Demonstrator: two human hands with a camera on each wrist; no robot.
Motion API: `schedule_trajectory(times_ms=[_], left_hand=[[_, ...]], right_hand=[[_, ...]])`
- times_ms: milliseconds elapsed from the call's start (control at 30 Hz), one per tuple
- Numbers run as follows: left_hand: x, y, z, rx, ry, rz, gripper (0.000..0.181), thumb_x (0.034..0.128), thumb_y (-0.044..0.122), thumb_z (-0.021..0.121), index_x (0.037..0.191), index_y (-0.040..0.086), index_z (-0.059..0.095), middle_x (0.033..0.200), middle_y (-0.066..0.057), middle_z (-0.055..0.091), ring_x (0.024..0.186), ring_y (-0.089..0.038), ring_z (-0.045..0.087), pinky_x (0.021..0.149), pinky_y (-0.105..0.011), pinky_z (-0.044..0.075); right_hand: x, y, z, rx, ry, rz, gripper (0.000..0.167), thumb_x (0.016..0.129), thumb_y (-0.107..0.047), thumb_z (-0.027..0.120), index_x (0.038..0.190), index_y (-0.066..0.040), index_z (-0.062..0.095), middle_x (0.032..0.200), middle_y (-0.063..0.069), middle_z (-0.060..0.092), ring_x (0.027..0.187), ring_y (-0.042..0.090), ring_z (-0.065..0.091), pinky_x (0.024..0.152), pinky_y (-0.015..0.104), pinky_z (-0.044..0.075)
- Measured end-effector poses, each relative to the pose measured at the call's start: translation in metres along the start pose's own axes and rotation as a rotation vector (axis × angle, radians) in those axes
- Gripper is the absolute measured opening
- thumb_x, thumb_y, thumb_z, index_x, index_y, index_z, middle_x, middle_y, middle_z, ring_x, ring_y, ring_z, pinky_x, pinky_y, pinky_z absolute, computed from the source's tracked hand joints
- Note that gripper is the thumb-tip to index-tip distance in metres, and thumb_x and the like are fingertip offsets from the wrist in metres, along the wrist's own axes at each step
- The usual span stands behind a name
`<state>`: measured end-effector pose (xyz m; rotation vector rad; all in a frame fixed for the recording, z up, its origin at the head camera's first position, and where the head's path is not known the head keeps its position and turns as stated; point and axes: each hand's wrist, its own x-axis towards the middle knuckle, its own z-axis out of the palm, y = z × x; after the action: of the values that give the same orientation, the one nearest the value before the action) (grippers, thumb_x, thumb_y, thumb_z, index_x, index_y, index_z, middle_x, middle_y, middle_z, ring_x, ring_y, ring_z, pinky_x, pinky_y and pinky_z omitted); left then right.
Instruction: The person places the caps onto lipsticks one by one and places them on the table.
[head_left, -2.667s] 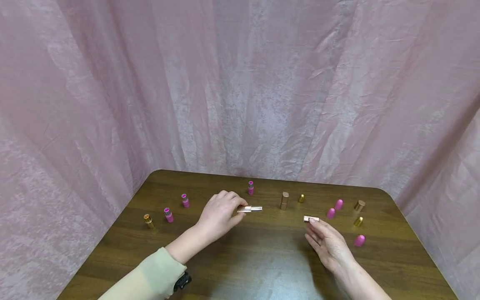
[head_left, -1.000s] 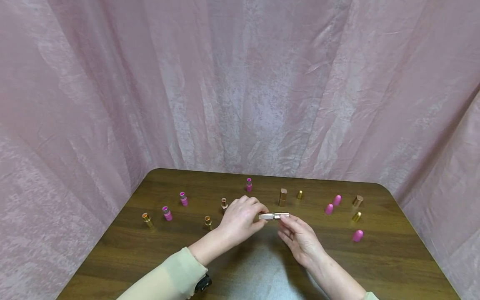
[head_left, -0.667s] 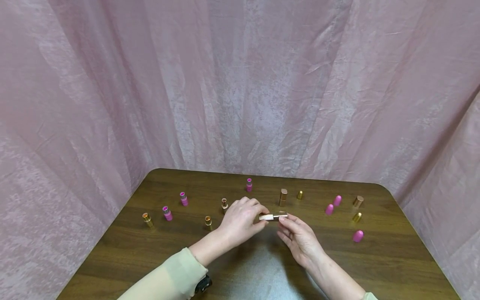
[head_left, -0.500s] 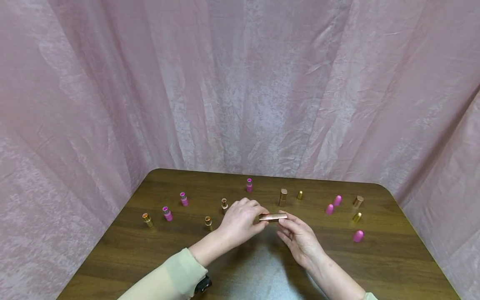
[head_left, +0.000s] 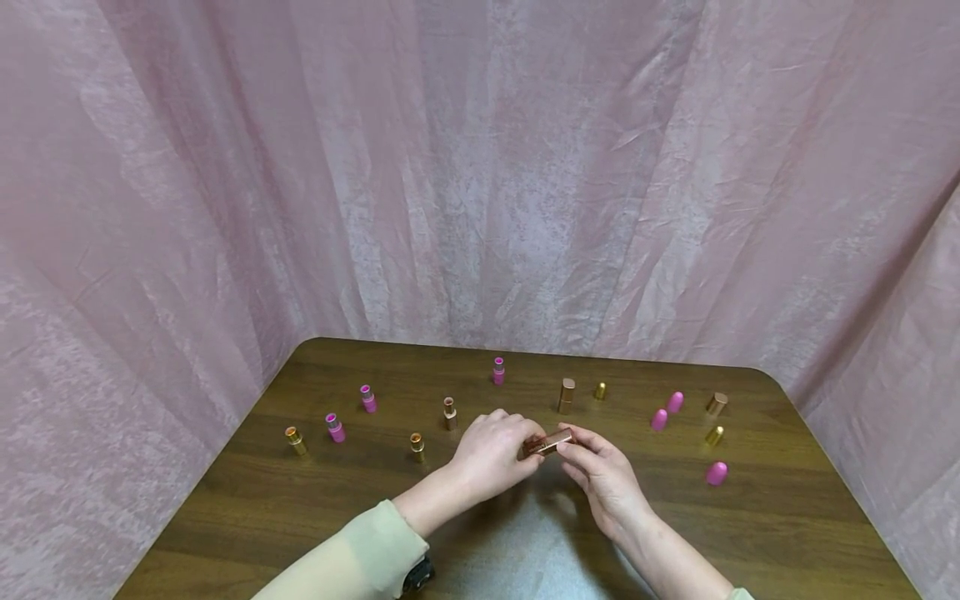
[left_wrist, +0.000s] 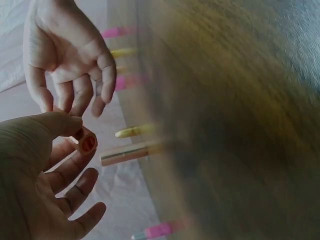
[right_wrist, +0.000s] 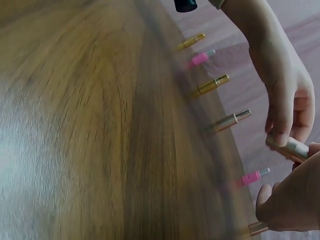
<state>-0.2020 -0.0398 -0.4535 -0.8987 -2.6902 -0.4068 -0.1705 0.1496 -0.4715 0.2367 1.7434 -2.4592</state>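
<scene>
A rose-gold lipstick (head_left: 551,442), its cap and base joined, is held above the table between both hands. My left hand (head_left: 491,457) pinches its left end with thumb and fingers. The right end is pinched by my right hand (head_left: 606,485). In the left wrist view the lipstick's end (left_wrist: 89,143) shows a reddish disc. The right wrist view shows the lipstick (right_wrist: 290,147) partly hidden by the right hand. Beyond the hands another capped rose-gold lipstick (head_left: 566,396) stands upright. An uncapped rose-gold lipstick base (head_left: 450,413) is left of the left hand.
On the left stand gold bases (head_left: 417,447) and pink bases (head_left: 335,427), uncapped; one pink base (head_left: 498,371) is at the back. Rightward are pink caps (head_left: 659,419), gold caps (head_left: 715,436) and a rose-gold cap (head_left: 717,404). A pink curtain (head_left: 495,183) hangs behind the wooden table (head_left: 360,517).
The cap and base, held apart at first, came together and the gap between them closed. Since then the lipstick has tilted, its left end lower, and the left hand has shifted slightly right and down.
</scene>
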Motion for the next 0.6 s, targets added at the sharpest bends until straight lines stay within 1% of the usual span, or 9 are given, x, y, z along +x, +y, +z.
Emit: schedule_trajectory(times_ms=[100,200,267,400,433,533,600], left_hand=[[0.003,0.002,0.01,-0.045,-0.02,-0.041,0.019,0.0861,0.034,0.08,0.103,0.027,0.075,0.089,0.015,0.065,0.082,-0.009,0.057,0.069,-0.029,0.045],[0.007,0.002,0.02,-0.103,-0.039,-0.093,0.02,0.0858,0.034,0.081,0.103,0.027,0.074,0.091,0.014,0.066,0.082,-0.009,0.056,0.071,-0.03,0.046],[0.01,0.002,0.026,-0.134,-0.052,-0.121,0.02,0.0857,0.034,0.081,0.102,0.027,0.074,0.092,0.014,0.067,0.083,-0.009,0.057,0.072,-0.031,0.046],[0.016,0.001,0.034,-0.17,-0.069,-0.158,0.019,0.0868,0.034,0.081,0.103,0.027,0.074,0.093,0.015,0.069,0.085,-0.011,0.058,0.074,-0.034,0.047],[0.017,0.0,0.035,-0.181,-0.071,-0.17,0.019,0.0871,0.033,0.081,0.103,0.026,0.074,0.092,0.015,0.069,0.085,-0.011,0.059,0.075,-0.035,0.047],[0.023,-0.003,0.04,-0.203,-0.068,-0.214,0.018,0.0874,0.032,0.081,0.102,0.025,0.073,0.09,0.016,0.07,0.087,-0.014,0.061,0.076,-0.037,0.048],[0.028,-0.007,0.042,-0.199,-0.066,-0.246,0.017,0.0873,0.031,0.08,0.101,0.025,0.073,0.088,0.016,0.071,0.089,-0.017,0.062,0.077,-0.039,0.048]], right_hand=[[0.0,0.0,-0.003,-0.031,0.021,-0.025,0.043,0.09,-0.001,0.072,0.132,0.005,0.062,0.113,0.001,0.068,0.104,0.012,0.062,0.095,0.033,0.05],[0.001,-0.001,-0.008,-0.067,0.019,-0.038,0.045,0.09,-0.001,0.073,0.132,0.007,0.061,0.112,0.002,0.069,0.104,0.012,0.064,0.095,0.033,0.051],[0.002,-0.002,-0.013,-0.1,0.008,-0.038,0.045,0.09,-0.002,0.073,0.133,0.006,0.062,0.116,0.004,0.071,0.106,0.012,0.065,0.096,0.033,0.051],[0.001,-0.008,-0.025,-0.179,-0.022,-0.049,0.044,0.092,-0.006,0.073,0.133,0.004,0.062,0.124,0.006,0.07,0.11,0.012,0.065,0.098,0.035,0.05],[0.0,-0.01,-0.028,-0.199,-0.026,-0.056,0.045,0.092,-0.007,0.073,0.134,0.004,0.062,0.125,0.006,0.07,0.11,0.012,0.065,0.098,0.035,0.049],[-0.002,-0.017,-0.037,-0.279,-0.031,-0.09,0.045,0.093,-0.01,0.073,0.134,0.004,0.061,0.124,0.006,0.07,0.11,0.013,0.065,0.097,0.03,0.048],[-0.003,-0.022,-0.044,-0.363,-0.027,-0.124,0.044,0.094,-0.012,0.074,0.133,0.004,0.062,0.123,0.007,0.07,0.11,0.012,0.065,0.096,0.026,0.048]])
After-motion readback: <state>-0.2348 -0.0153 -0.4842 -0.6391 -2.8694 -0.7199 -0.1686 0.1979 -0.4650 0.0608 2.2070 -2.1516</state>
